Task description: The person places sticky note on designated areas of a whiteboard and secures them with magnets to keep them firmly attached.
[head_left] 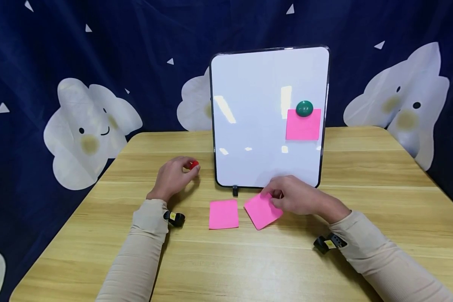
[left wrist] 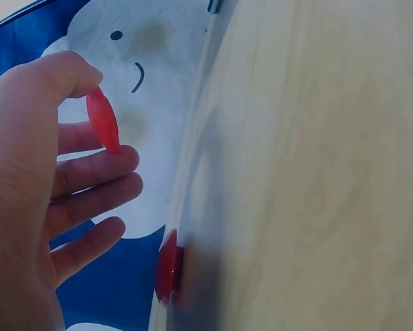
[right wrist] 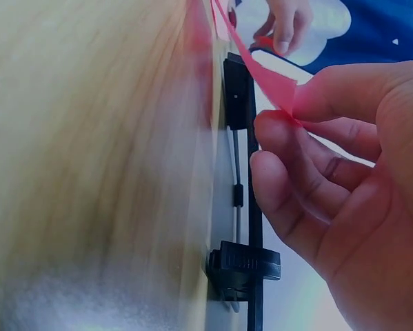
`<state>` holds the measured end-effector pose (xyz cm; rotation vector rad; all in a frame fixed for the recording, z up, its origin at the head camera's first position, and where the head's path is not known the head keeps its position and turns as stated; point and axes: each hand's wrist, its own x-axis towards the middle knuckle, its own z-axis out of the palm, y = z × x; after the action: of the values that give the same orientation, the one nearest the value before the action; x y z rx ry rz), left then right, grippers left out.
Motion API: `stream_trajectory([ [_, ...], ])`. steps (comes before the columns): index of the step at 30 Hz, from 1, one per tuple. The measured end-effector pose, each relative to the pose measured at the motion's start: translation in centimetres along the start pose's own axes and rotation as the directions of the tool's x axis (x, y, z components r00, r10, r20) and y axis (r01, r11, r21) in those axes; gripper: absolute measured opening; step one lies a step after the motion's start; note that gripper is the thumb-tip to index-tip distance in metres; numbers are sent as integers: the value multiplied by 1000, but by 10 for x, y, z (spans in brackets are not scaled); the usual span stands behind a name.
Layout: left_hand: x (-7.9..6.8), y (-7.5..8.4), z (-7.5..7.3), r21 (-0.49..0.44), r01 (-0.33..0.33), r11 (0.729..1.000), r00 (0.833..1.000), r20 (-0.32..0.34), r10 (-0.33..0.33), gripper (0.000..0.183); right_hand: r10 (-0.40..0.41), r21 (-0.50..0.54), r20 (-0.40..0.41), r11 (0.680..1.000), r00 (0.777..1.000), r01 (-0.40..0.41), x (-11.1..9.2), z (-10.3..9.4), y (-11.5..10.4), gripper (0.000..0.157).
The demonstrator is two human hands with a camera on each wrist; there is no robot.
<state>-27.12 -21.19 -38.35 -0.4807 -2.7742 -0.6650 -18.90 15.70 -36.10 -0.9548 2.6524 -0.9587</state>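
My left hand [head_left: 172,178] is left of the whiteboard [head_left: 264,163], just above the table. Between thumb and fingertips it pinches a round red magnet [left wrist: 103,120], seen edge-on in the left wrist view. A second red magnet [left wrist: 167,269] rests on the table below that hand. In front of the whiteboard, my right hand [head_left: 295,196] pinches a pink sticky note [head_left: 262,211] by its right edge; the note is tilted. Another pink sticky note [head_left: 224,214] lies flat to its left. On the board's right side, a green magnet [head_left: 304,108] overlaps the top of a third pink note [head_left: 303,129].
The whiteboard stands upright on black feet [right wrist: 244,269], one of which shows by its lower edge. Behind the wooden table [head_left: 226,268] hangs a dark blue curtain [head_left: 154,33] with cloud faces. Each wrist wears a small black camera [head_left: 174,218].
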Motion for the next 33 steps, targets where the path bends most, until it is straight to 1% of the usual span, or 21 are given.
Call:
stream_trajectory([
  [5, 1, -1, 1, -4, -17, 1000, 1000, -16, 17, 37, 0, 20, -27, 1000, 1000, 1, 0, -1, -1, 25],
  [13, 2, -1, 2, -7, -50, 999, 997, -62, 49, 38, -25, -15, -70, 1000, 997, 24, 1, -3, -3, 34],
  [17, 1, -1, 2, -10, -55, 998, 996, -72, 55, 38, -18, -1, -82, 1000, 996, 18, 1, -2, -3, 35],
  [28, 0, 1, 2, -8, -57, 998, 996, -73, 56, 39, 20, 68, -59, 998, 998, -16, 1, -2, -5, 32],
  [33, 0, 2, 1, -16, -58, 998, 996, -64, 57, 40, -16, 49, -87, 999, 996, 21, 0, -3, -3, 31],
])
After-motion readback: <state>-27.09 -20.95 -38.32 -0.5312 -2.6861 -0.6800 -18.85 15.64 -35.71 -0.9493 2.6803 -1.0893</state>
